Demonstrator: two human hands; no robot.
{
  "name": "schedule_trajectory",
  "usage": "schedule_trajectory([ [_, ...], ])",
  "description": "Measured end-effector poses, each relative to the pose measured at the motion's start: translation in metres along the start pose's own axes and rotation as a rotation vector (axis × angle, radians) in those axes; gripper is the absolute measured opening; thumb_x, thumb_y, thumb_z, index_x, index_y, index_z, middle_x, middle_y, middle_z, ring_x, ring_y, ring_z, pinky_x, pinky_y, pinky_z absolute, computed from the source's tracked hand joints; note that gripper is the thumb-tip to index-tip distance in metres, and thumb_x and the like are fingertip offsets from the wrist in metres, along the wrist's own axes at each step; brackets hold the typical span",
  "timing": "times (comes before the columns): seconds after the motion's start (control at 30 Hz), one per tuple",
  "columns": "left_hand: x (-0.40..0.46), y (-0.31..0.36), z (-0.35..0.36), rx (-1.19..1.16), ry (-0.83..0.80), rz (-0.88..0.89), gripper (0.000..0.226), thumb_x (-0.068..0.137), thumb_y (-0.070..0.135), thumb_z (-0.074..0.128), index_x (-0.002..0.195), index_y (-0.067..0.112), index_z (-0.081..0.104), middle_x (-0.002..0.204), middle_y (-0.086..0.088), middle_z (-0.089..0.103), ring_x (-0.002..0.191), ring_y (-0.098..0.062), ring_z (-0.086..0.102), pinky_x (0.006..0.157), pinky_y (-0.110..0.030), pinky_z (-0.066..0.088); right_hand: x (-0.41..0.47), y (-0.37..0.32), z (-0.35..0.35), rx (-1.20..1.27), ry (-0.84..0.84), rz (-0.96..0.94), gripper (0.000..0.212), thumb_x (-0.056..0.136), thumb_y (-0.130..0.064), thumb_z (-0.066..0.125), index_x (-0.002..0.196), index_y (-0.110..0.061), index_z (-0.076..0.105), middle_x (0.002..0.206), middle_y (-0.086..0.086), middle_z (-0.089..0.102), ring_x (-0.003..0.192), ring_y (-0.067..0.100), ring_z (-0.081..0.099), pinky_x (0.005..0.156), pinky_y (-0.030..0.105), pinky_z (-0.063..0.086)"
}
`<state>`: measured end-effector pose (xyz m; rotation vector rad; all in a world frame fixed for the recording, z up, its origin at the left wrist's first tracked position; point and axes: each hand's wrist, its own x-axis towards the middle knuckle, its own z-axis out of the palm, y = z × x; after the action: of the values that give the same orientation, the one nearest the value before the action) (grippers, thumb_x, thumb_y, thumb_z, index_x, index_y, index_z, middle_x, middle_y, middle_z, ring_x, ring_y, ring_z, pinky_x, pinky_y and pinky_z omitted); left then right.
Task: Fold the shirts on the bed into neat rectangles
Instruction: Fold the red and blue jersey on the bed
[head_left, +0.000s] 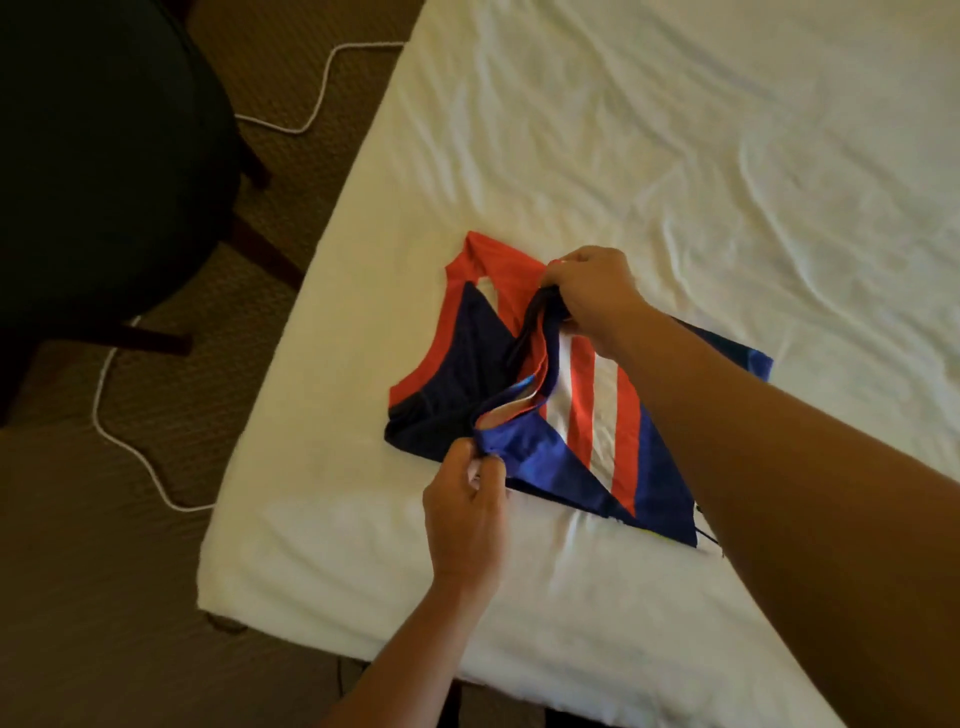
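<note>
Navy, red and white jersey cloth: one sleeveless shirt (597, 415) flat on the white sheet of the bed (675, 156), near the bed's left edge. Left hand (467, 499) curled, thumb and fingertips pinching the blue folded edge just above its knuckles. Right hand (592, 291) curled too, gripping a bunched dark fold at the far end of that same edge, beside the red neckline. Between the two hands, a lifted ridge of doubled cloth; left of that ridge, the navy panel with red armhole trim lying flat; right of it, under the right forearm, the striped body spread toward the hem. Judged from this: mid-fold, a lengthwise fold of one side over the body, edge held taut but not yet laid down. Only this one shirt in view, so no telling how many remain. Next move, probably: carry both hands together across toward the right, keep the edge straight and level between them, lay it down parallel with the opposite side, then release and smooth flat. Needs equal tension from both pinches, or the thin slippery-looking cloth will sag in the middle and crease. Bunching under the right hand likely to need shaking out first. Beyond the bed, left of the left hand: a white cord (130, 441) on brown carpet and a dark chair (104, 156).
</note>
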<state>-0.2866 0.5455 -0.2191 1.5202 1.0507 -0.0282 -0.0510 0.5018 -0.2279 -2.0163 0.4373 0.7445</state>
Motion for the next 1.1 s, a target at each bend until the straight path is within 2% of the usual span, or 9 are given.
schedule_trajectory([
  [0.13, 0.022, 0.003, -0.026, -0.032, 0.071, -0.077, 0.022, 0.096, 0.002, 0.053, 0.078, 0.010, 0.064, 0.074, -0.004, 0.067, 0.068, -0.034, 0.065, 0.054, -0.022, 0.053, -0.002, -0.020, 0.030, -0.084, 0.020, -0.050, 0.021, 0.077, -0.001, 0.070, 0.066, -0.012, 0.056, 0.067, 0.016, 0.059, 0.051, 0.030, 0.061, 0.048, 0.038, 0.053],
  [0.23, 0.033, 0.002, -0.038, -0.030, 0.098, -0.141, 0.022, 0.093, 0.002, 0.053, 0.074, 0.007, 0.063, 0.070, -0.006, 0.069, 0.067, -0.029, 0.068, 0.056, -0.030, 0.058, -0.005, -0.029, 0.042, -0.096, -0.004, -0.024, 0.018, 0.084, -0.004, 0.068, 0.072, -0.012, 0.056, 0.069, 0.015, 0.063, 0.044, 0.029, 0.064, 0.051, 0.041, 0.058],
  [0.43, 0.043, -0.004, -0.053, 0.083, 0.126, -0.197, 0.022, 0.091, 0.010, 0.053, 0.071, 0.010, 0.061, 0.067, -0.003, 0.069, 0.060, -0.025, 0.065, 0.061, -0.047, 0.058, -0.018, -0.032, 0.039, 0.133, -0.139, -0.022, 0.025, 0.096, -0.030, 0.067, 0.103, -0.006, 0.062, 0.077, 0.015, 0.075, 0.066, 0.032, 0.074, 0.055, 0.034, 0.057],
  [0.53, 0.042, 0.001, -0.057, 0.157, 0.246, -0.177, 0.020, 0.091, 0.014, 0.057, 0.071, 0.016, 0.060, 0.067, -0.003, 0.063, 0.068, -0.026, 0.062, 0.063, -0.045, 0.053, -0.021, -0.018, 0.020, 0.121, -0.006, -0.110, 0.021, 0.100, -0.033, 0.060, 0.103, -0.013, 0.065, 0.082, 0.009, 0.075, 0.067, 0.024, 0.072, 0.056, 0.031, 0.056],
  [0.6, 0.044, 0.014, -0.055, 0.223, 0.332, 0.019, 0.011, 0.090, 0.018, 0.058, 0.080, 0.022, 0.060, 0.072, 0.007, 0.061, 0.068, -0.009, 0.058, 0.061, -0.034, 0.048, -0.024, 0.002, 0.004, -0.056, 0.164, -0.206, 0.016, 0.101, -0.033, 0.057, 0.099, -0.018, 0.065, 0.086, 0.000, 0.073, 0.074, 0.016, 0.070, 0.067, 0.029, 0.058],
  [0.7, 0.062, 0.035, -0.037, 0.288, 0.292, 0.466, 0.017, 0.087, 0.026, 0.053, 0.091, 0.015, 0.065, 0.082, 0.004, 0.062, 0.068, -0.010, 0.055, 0.063, -0.030, 0.048, -0.030, 0.044, -0.020, -0.331, 0.323, -0.374, 0.016, 0.099, -0.033, 0.054, 0.104, -0.020, 0.064, 0.101, -0.009, 0.063, 0.094, 0.012, 0.060, 0.083, 0.032, 0.053],
  [0.83, 0.104, 0.060, 0.022, 0.741, -0.023, 0.885, 0.044, 0.094, 0.036, 0.053, 0.129, 0.010, 0.063, 0.128, -0.010, 0.065, 0.113, -0.030, 0.062, 0.090, -0.045, 0.049, -0.035, 0.098, -0.040, -0.657, 0.360, -0.497, 0.052, 0.097, -0.047, 0.042, 0.133, -0.013, 0.058, 0.140, 0.006, 0.052, 0.127, 0.028, 0.047, 0.102, 0.047, 0.042],
  [0.93, 0.143, 0.062, 0.048, 1.200, -0.261, 0.981, 0.067, 0.101, 0.056, 0.037, 0.156, 0.019, 0.034, 0.163, -0.014, 0.031, 0.149, -0.036, 0.032, 0.119, -0.058, 0.024, -0.036, 0.121, -0.046, -0.873, 0.278, -0.408, 0.063, 0.103, -0.056, 0.032, 0.155, -0.022, 0.034, 0.166, 0.008, 0.021, 0.151, 0.032, 0.021, 0.117, 0.052, 0.023],
  [1.1, 0.199, 0.052, 0.021, 1.414, -0.314, 0.906, 0.080, 0.100, 0.073, 0.014, 0.163, 0.026, 0.003, 0.171, -0.003, 0.001, 0.157, -0.027, 0.005, 0.124, -0.054, 0.009, -0.023, 0.162, -0.082, -0.972, 0.255, -0.307, 0.067, 0.101, -0.066, 0.013, 0.161, -0.035, 0.010, 0.170, 0.001, -0.002, 0.156, 0.025, -0.002, 0.123, 0.051, 0.008],
])
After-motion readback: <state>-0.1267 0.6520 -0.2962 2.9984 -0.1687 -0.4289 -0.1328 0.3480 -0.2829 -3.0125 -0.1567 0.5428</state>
